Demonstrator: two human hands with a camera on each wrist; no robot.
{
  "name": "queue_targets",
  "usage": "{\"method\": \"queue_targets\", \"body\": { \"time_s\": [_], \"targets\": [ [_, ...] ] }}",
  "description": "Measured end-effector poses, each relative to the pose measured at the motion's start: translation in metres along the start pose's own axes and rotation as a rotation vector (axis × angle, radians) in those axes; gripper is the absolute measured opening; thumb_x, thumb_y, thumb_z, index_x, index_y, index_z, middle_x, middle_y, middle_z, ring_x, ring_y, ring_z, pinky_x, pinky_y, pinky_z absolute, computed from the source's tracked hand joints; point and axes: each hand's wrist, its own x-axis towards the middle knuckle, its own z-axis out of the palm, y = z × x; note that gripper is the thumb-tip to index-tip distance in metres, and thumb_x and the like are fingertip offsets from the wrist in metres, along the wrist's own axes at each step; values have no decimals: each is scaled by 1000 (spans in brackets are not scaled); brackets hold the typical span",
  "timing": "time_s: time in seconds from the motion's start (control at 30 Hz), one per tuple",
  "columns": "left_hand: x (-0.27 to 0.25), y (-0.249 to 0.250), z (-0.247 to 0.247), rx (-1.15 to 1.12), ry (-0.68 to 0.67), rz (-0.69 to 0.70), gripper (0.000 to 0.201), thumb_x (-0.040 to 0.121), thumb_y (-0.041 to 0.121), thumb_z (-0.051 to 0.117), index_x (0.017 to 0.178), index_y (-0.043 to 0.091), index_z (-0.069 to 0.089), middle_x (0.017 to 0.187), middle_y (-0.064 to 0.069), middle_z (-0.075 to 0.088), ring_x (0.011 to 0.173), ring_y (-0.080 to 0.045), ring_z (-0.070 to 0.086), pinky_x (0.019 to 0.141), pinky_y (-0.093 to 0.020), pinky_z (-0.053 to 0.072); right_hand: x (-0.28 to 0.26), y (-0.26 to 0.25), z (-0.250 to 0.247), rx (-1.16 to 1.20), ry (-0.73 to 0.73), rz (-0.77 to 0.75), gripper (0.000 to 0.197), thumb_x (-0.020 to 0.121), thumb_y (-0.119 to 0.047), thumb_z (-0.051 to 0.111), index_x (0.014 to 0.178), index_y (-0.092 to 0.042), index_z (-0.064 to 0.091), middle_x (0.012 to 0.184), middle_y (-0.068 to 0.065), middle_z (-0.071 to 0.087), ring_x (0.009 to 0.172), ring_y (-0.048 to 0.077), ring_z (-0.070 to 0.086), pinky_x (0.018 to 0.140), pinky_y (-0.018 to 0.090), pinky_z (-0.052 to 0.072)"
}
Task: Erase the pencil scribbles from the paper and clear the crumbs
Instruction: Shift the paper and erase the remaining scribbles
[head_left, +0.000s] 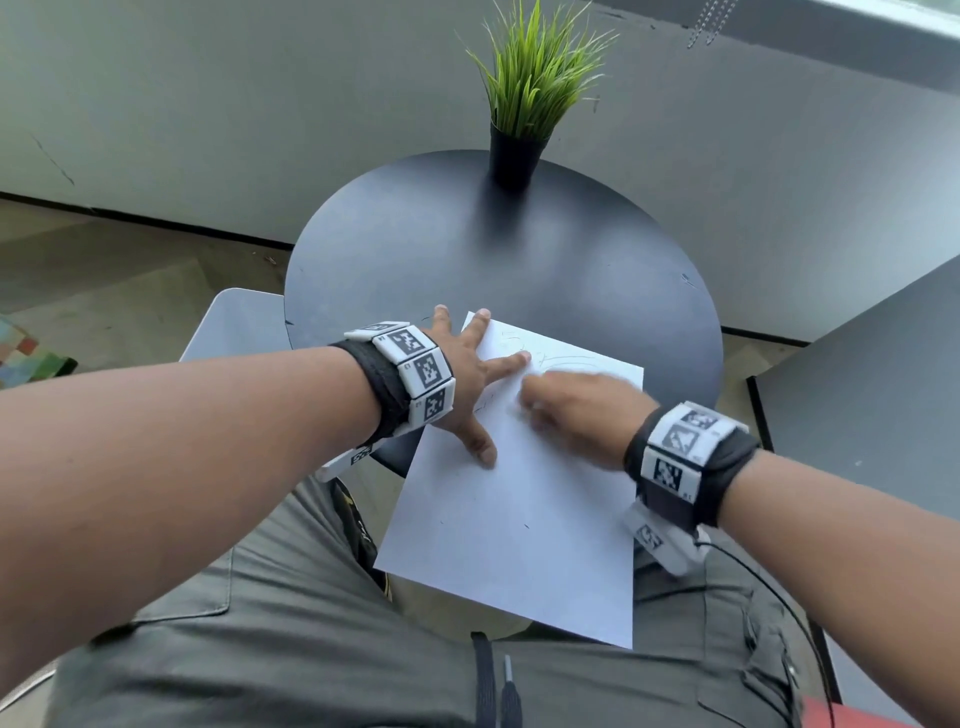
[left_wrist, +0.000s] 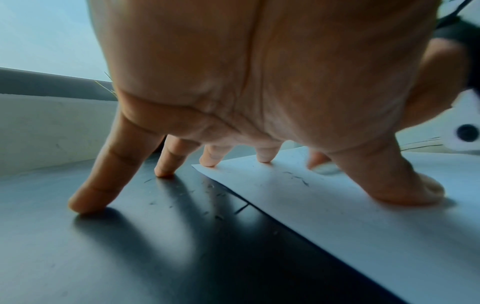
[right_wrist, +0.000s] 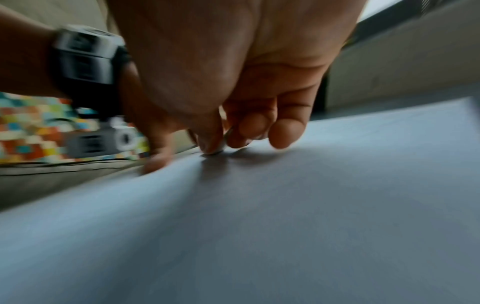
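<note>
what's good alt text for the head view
A person's left hand presses spread fingers on a white paper on a round black table, while the blurred right hand rubs at faint pencil scribbles near the sheet's far edge. A potted grass plant stands at the table's far side.

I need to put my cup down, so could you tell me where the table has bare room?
The table is bare between the plant pot and the paper, and toward its right rim. Crowded: the near edge, where the left hand and right hand are on the sheet, with crumbs beside it.
</note>
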Motion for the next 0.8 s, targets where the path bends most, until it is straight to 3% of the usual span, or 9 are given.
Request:
{"method": "queue_targets", "body": {
  "time_s": [0.07,0.1,0.2,0.27,0.4,0.47,0.57,0.7,0.8],
  "targets": [
    [0,1,0,10,0,-5,131,49,95,62,147,59,-17,164,-7,-20,144,-57,-4,102,-72,32,6,14,-6,-59,57,179,18,101,-36,34,102,-19,36,102,7,61,84,32,55,71,39,47],
    [0,1,1,8,-3,-7,131,49,95,63,147,59,-17,164,-7,-20,144,-57,-5,103,-71,32,5,7,-5,-79,50,186,16,101,-34,34,104,-18,36,103,9,62,82,33,55,68,39,45],
    [1,1,1,2,1,-5,132,49,94,64,147,59,-17,164,-7,-22,145,-57,-8,105,-72,30,-13,-37,6,-71,-28,-55,14,96,-20,40,110,-18,38,99,6,59,83,35,60,65,39,46],
    [1,1,0,10,4,-10,132,49,94,63,147,58,-18,164,-8,-22,145,-57,-7,105,-71,30,-17,-34,4,-44,-81,-100,11,95,-20,42,105,-20,37,97,2,56,82,34,59,67,40,49],
    [-1,3,-1,7,5,-14,132,52,93,63,149,56,-18,164,-9,-21,145,-56,-6,105,-71,29,1,-1,-5,-48,56,200,16,101,-36,34,101,-20,32,107,9,62,91,34,58,68,38,42],
    [-1,2,1,12,11,-16,132,51,93,64,149,56,-17,164,-9,-21,145,-56,-7,105,-70,30,-2,-22,0,-56,38,130,14,99,-29,37,108,-19,36,107,9,62,90,36,59,66,38,40],
    [-1,2,1,26,18,-15,134,49,94,64,149,56,-18,164,-9,-22,145,-57,-7,105,-70,31,-15,-35,5,-8,-47,-67,10,97,-25,39,105,-21,38,101,3,57,80,33,54,69,41,49],
    [-1,3,1,17,17,-19,134,49,94,64,149,55,-18,164,-9,-21,145,-56,-6,104,-71,30,3,9,-4,-48,76,185,21,102,-39,32,101,-19,34,102,7,61,85,32,56,74,41,49],
    [1,2,3,26,23,-19,137,46,95,65,148,56,-18,164,-9,-21,144,-57,-6,105,-71,31,-3,-27,6,-68,30,-14,17,97,-23,39,114,-18,38,106,6,60,90,35,61,71,39,49]
  ]
}}
